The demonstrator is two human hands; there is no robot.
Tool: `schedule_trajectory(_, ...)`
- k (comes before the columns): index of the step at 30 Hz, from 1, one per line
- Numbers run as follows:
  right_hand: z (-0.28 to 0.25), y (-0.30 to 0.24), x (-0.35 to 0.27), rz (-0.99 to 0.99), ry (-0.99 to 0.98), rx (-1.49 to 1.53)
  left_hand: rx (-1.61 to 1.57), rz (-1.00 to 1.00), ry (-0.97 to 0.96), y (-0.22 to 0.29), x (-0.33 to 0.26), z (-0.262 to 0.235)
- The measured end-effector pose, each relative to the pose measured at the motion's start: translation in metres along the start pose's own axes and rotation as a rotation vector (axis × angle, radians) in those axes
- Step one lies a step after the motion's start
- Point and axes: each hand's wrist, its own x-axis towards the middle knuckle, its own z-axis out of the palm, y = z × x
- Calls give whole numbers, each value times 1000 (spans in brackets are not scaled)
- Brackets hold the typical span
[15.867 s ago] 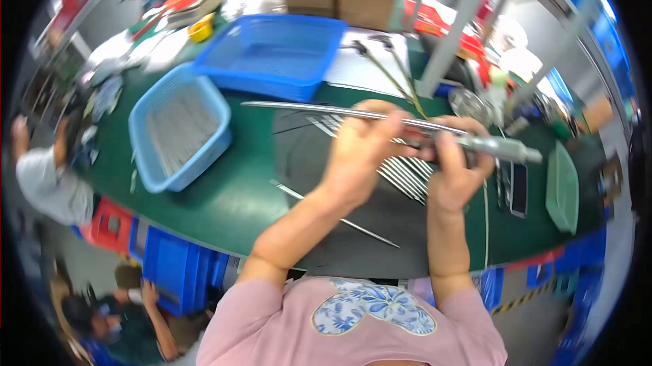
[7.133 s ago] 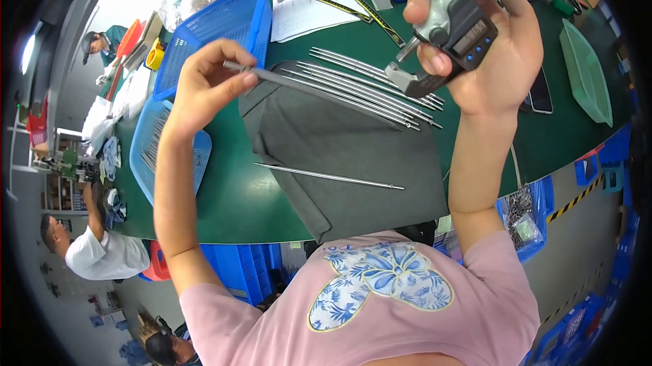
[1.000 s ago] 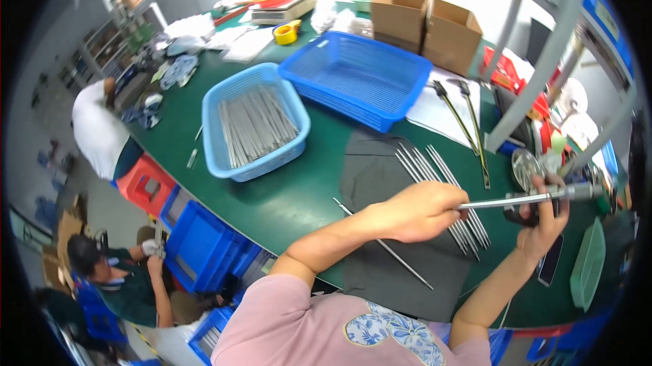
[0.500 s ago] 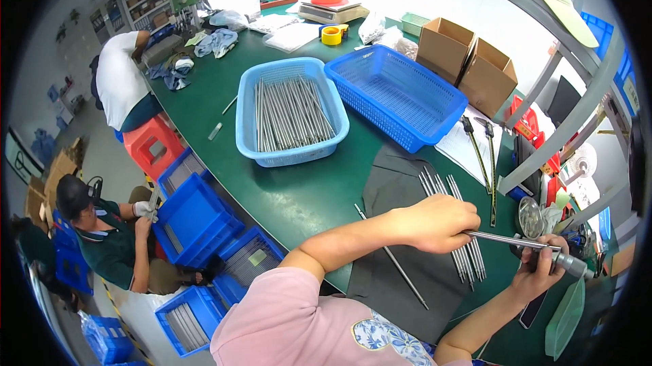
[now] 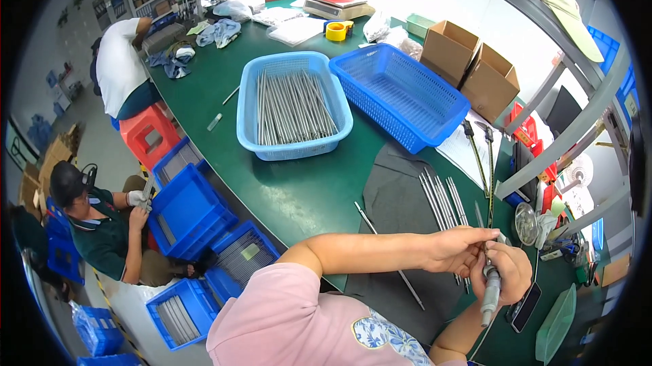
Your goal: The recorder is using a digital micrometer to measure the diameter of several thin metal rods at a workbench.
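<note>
My right hand (image 5: 508, 272) is closed around a micrometer (image 5: 490, 292), its grey barrel pointing down toward me. Against it, my left hand (image 5: 456, 249) has its fingers pinched together on a slim metal rod (image 5: 479, 215); a short length of it sticks out past the fingers. Most of that rod and the micrometer's frame are hidden by my hands. Beneath my left forearm a single metal rod (image 5: 406, 286) lies on a dark grey cloth (image 5: 394, 189). Several more rods (image 5: 438, 201) lie side by side on the cloth, partly covered by my left hand.
A light blue basket (image 5: 295, 154) holds many metal rods, beside an empty blue basket (image 5: 407, 84). Two calipers (image 5: 470, 136) lie on paper near the shelf post. A phone (image 5: 524, 308) and green tray (image 5: 557, 325) are at right. Co-workers sit at left and far end.
My hands have come together, the right moving left with the micrometer. The rod has swung from pointing right to pointing away from me, and the micrometer's barrel now points down toward me.
</note>
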Motion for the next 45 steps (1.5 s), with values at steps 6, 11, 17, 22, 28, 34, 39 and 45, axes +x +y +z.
schedule_trajectory(6,-5,1,1,22,147,49,111,123,-12,28,-20,17)
schedule_trajectory(11,5,4,8,47,253,44,273,160,115,41,-30,17)
schedule_trajectory(17,1,19,1,200,184,252,178,288,140,50,-26,7)
schedule_trajectory(22,1,12,-5,768,493,967,393,464,295,49,-24,11)
schedule_trajectory(28,-4,21,-2,1037,578,1303,563,515,372,44,-27,16)
schedule_trajectory(34,-3,24,-1,1166,585,1449,664,503,429,38,-23,23)
schedule_trajectory(39,-2,28,-3,1194,551,1558,681,501,387,38,-26,20)
schedule_trajectory(45,-2,25,0,1260,543,1515,668,493,373,39,-27,21)
